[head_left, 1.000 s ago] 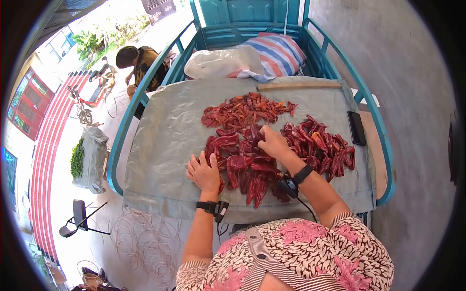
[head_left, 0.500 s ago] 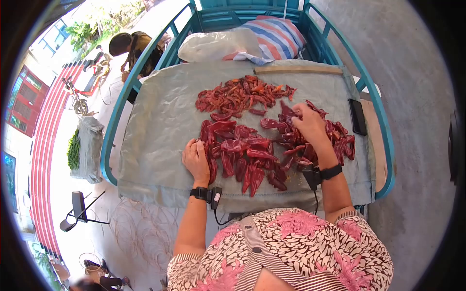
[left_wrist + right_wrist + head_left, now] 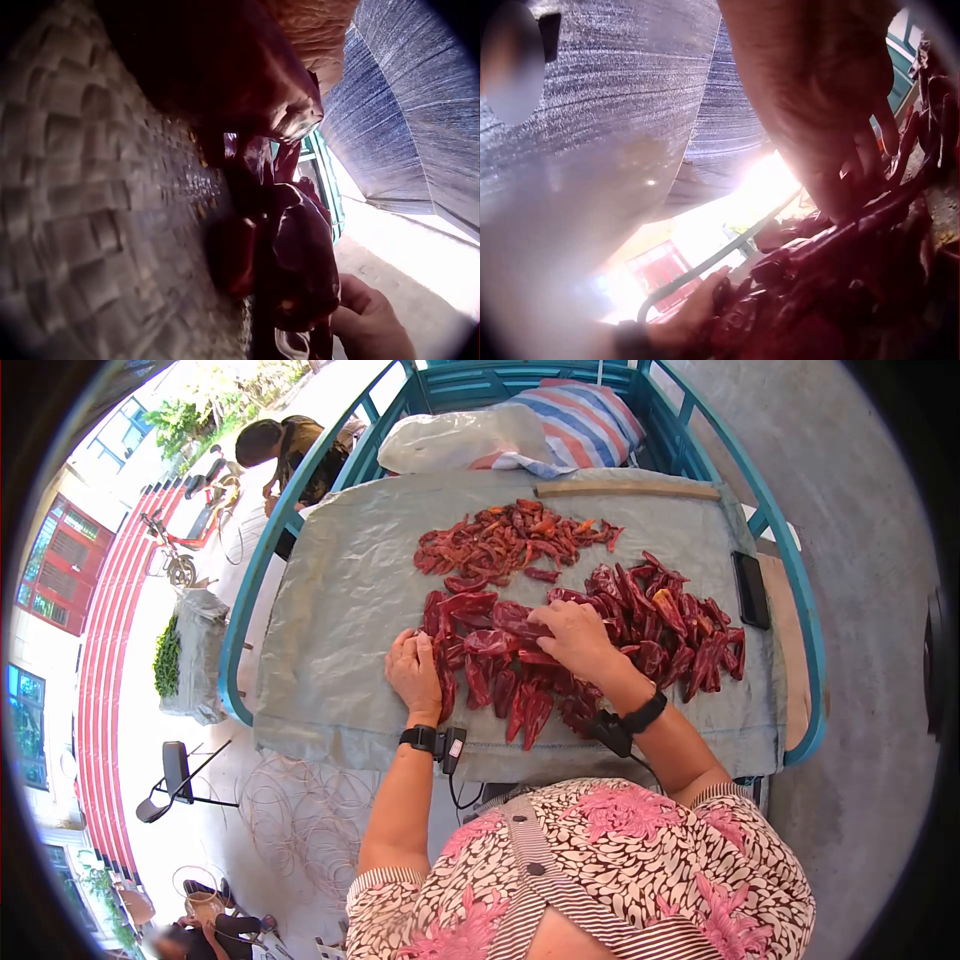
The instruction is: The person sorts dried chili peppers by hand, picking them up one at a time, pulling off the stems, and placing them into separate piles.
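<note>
The left hand (image 3: 414, 672) rests at the left edge of the near pile of dark red peppers (image 3: 480, 678), its fingers slightly bent against the outermost ones. Over the upper right of that pile, the right hand (image 3: 582, 643) pinches a red pepper (image 3: 519, 621) by its right end. Glossy peppers (image 3: 300, 240) hang large before the left wrist camera. In the right wrist view, the right hand's fingers point down into peppers (image 3: 802, 262), with the left hand (image 3: 694, 307) beyond. A second dark red pile (image 3: 690, 630) lies to the right.
Smaller, drier red peppers (image 3: 500, 545) form a heap at the back of the grey sheet (image 3: 340, 580). A black phone (image 3: 750, 590) and a wooden strip (image 3: 628, 489) lie on it. Blue rails (image 3: 258, 595) flank the sheet; bags (image 3: 462, 442) sit behind.
The right hand has moved left from the right pile to the near pile. The left hand stays at the near pile's left edge. The head view has shifted slightly.
</note>
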